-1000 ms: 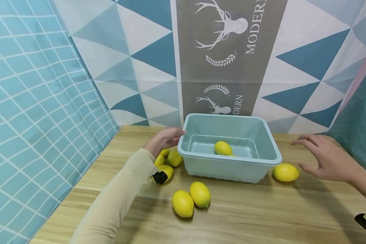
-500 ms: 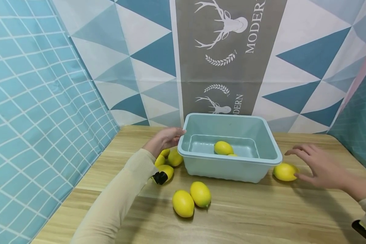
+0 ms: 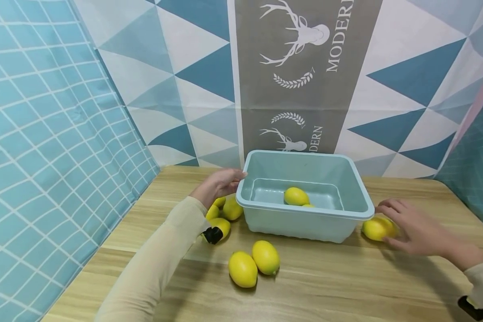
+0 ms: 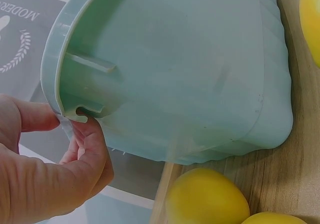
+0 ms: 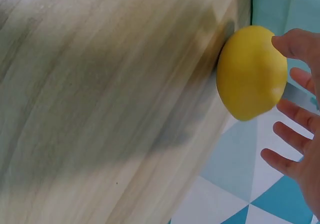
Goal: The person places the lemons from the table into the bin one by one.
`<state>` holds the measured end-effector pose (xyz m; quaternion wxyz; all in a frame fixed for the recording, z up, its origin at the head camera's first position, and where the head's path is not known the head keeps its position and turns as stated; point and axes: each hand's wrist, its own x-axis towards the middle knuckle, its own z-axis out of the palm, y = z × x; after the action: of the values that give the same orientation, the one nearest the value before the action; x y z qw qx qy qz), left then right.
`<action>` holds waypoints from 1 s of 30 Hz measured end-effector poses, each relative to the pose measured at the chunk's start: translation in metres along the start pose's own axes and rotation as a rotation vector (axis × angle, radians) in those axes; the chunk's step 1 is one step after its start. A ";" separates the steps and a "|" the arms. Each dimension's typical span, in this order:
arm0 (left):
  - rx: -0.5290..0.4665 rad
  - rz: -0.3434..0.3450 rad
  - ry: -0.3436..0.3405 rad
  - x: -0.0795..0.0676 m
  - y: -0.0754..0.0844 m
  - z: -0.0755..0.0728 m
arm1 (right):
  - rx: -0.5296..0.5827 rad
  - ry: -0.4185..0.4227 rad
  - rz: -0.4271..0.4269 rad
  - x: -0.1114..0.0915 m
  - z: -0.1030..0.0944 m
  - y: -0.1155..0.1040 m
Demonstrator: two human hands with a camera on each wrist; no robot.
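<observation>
My left hand (image 3: 221, 183) holds the left rim of a pale blue-green plastic basin (image 3: 298, 222); in the left wrist view its thumb and fingers pinch the rim (image 4: 54, 69) at a corner. Inside the basin lies a yellow lemon (image 3: 295, 196), with a second one mostly hidden behind the front wall. Off the basin's right side, my right hand (image 3: 418, 230) reaches over a lemon (image 3: 373, 229) on the table. The right wrist view has the thumb at the edge of this lemon (image 5: 252, 72), with the other fingers spread beside it.
Two lemons (image 3: 243, 269) sit together in front of the basin on the wooden table (image 3: 326, 286). Several more lemons (image 3: 232, 209) cluster under the left forearm, by the basin's left side. A patterned cloth wall (image 3: 201, 67) rises right behind the basin.
My right hand has moved left and down, from beside the right-hand lemon to over it. The left hand has kept its hold on the basin rim, and the basin stays in place.
</observation>
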<state>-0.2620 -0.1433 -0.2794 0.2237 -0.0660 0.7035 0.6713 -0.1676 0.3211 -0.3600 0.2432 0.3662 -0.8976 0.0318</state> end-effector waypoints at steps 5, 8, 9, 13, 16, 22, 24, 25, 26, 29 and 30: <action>0.013 0.000 -0.005 0.001 0.000 0.001 | 0.014 0.001 -0.025 0.001 0.005 -0.001; 0.017 -0.004 0.003 0.000 0.000 0.001 | 0.023 0.000 -0.037 0.001 0.007 -0.001; 0.015 -0.005 0.006 0.000 0.000 0.001 | 0.026 0.000 -0.040 0.002 0.008 -0.001; 0.020 -0.002 0.000 0.000 0.000 0.001 | 0.024 -0.001 -0.045 0.002 0.010 -0.002; 0.025 -0.003 0.000 0.000 0.000 0.001 | 0.019 -0.004 -0.045 0.002 0.012 -0.003; 0.011 -0.008 0.013 0.000 0.001 0.001 | 0.012 -0.007 -0.043 0.003 0.016 -0.004; 0.010 -0.008 0.016 0.000 0.000 0.001 | 0.008 -0.011 -0.047 0.002 0.017 -0.004; 0.012 -0.007 0.015 0.000 0.000 0.001 | 0.006 -0.012 -0.050 0.002 0.018 -0.004; 0.013 -0.006 0.015 -0.001 0.000 0.001 | 0.002 -0.013 -0.054 0.002 0.018 -0.004; 0.011 -0.004 0.010 -0.001 0.000 0.001 | 0.004 -0.016 -0.057 0.001 0.020 -0.004; 0.009 -0.004 0.012 -0.001 0.000 0.001 | 0.005 -0.016 -0.055 0.001 0.021 -0.004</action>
<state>-0.2612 -0.1428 -0.2789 0.2213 -0.0704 0.7077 0.6672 -0.1744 0.3128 -0.3784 0.2357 0.3918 -0.8890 0.0243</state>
